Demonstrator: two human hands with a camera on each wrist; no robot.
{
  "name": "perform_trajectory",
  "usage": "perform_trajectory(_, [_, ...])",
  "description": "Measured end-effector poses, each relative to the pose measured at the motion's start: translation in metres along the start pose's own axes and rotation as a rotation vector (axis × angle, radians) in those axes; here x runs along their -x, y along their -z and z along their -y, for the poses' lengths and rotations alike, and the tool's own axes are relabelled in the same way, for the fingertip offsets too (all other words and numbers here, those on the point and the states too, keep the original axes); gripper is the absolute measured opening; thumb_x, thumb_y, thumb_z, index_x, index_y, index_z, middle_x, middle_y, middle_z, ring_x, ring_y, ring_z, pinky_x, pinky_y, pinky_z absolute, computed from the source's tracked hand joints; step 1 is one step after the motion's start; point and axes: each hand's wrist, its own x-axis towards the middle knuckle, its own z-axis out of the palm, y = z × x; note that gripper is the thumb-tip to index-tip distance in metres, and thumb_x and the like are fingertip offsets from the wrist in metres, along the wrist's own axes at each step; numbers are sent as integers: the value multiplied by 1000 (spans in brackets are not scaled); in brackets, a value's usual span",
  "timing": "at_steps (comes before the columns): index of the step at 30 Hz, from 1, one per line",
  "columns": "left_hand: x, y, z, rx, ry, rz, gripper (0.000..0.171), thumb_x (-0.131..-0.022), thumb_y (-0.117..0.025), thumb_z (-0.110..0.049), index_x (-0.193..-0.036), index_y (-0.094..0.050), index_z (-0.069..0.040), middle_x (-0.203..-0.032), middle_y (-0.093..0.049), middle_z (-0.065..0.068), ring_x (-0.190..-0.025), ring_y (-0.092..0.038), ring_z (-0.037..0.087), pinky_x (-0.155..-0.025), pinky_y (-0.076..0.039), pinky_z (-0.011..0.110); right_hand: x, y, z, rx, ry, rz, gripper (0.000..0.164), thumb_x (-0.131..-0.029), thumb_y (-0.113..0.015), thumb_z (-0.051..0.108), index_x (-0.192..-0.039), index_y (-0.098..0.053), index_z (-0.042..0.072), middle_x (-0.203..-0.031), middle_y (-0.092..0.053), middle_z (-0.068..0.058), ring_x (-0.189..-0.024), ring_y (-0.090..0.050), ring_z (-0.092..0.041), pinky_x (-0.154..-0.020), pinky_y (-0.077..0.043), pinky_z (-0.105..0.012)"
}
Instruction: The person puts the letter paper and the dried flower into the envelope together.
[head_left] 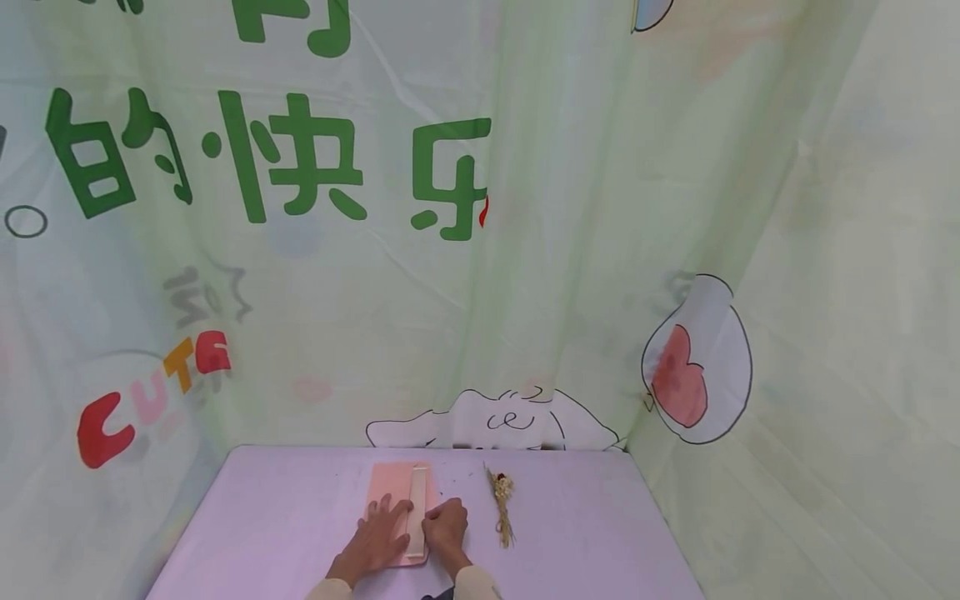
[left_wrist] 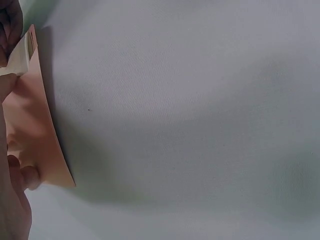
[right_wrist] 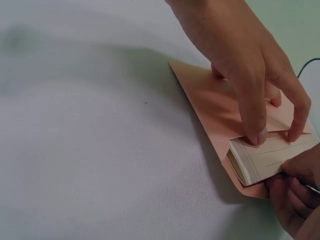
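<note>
A salmon-pink envelope (right_wrist: 200,100) lies flat, with a folded cream sheet of lined paper (right_wrist: 270,155) along its opening, part of the sheet under the envelope's edge. My left hand (head_left: 378,533) is spread over the envelope, and its fingertips press down at the sheet's edge in the right wrist view. On the other long side, my right hand (head_left: 447,527) pinches the paper, thumb on top and the other fingers curled below. In the left wrist view the envelope (left_wrist: 30,130) and both hands appear only at the left border.
A small bunch of dried flowers (head_left: 502,504) lies on the table (head_left: 577,517), right of the right hand. Printed curtains (head_left: 420,333) stand behind and at both sides. A thin dark cord (right_wrist: 306,65) curves past the envelope in the right wrist view.
</note>
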Motion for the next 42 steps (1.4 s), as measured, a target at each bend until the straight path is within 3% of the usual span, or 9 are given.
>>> perform_trajectory(4, [-1, 4, 0, 2, -19, -17, 46, -100, -73, -26, -142, -57, -19, -160, -44, 41, -144, -43, 66, -105, -37, 91, 3, -1, 9, -15, -9, 35, 10, -77, -81, -11, -79, -76, -1, -73, -69, -11, -65, -66, -22, -59, -60, -31])
perform_trajectory(6, [-2, 5, 0, 25, -23, -17, 47, -100, -73, -25, -143, -57, -18, -161, -42, 42, -146, -41, 66, -107, -34, 92, 10, 8, 23, -20, -23, 46, 10, -78, -82, -12, -81, -76, -4, -73, -69, -11, -66, -67, -21, -60, -61, -33])
perform_trajectory(10, [-3, 1, 6, 62, -25, 0, 48, -100, -72, -27, -145, -58, -17, -164, -39, 42, -149, -36, 70, -108, -28, 95, 19, 14, 37, -11, -67, 69, 11, -79, -80, -13, -84, -76, -5, -74, -69, -9, -68, -67, -19, -65, -63, -34])
perform_trajectory(25, [-2, -4, 7, 23, -26, -17, 50, -101, -72, -30, -147, -56, -19, -163, -43, 40, -146, -41, 69, -106, -34, 93, 20, -5, 28, -57, -7, 55, 16, -73, -80, -16, -77, -75, -1, -68, -69, -5, -64, -65, -15, -60, -59, -30])
perform_trajectory(35, [-2, -4, 4, 4, -33, 5, 50, -100, -71, -26, -148, -55, -20, -162, -43, 39, -145, -41, 71, -105, -35, 93, 29, 3, 38, -77, -11, 97, 9, -81, -81, -15, -84, -76, -8, -70, -72, -10, -64, -69, -16, -59, -63, -30])
perform_trajectory(42, [0, 1, 1, 34, -34, -12, 53, -98, -73, -24, -149, -57, -15, -162, -42, 42, -148, -38, 72, -106, -31, 94, 29, 3, 39, -109, 25, 124, 8, -79, -82, -14, -85, -80, -10, -70, -75, -12, -63, -71, -20, -59, -65, -34])
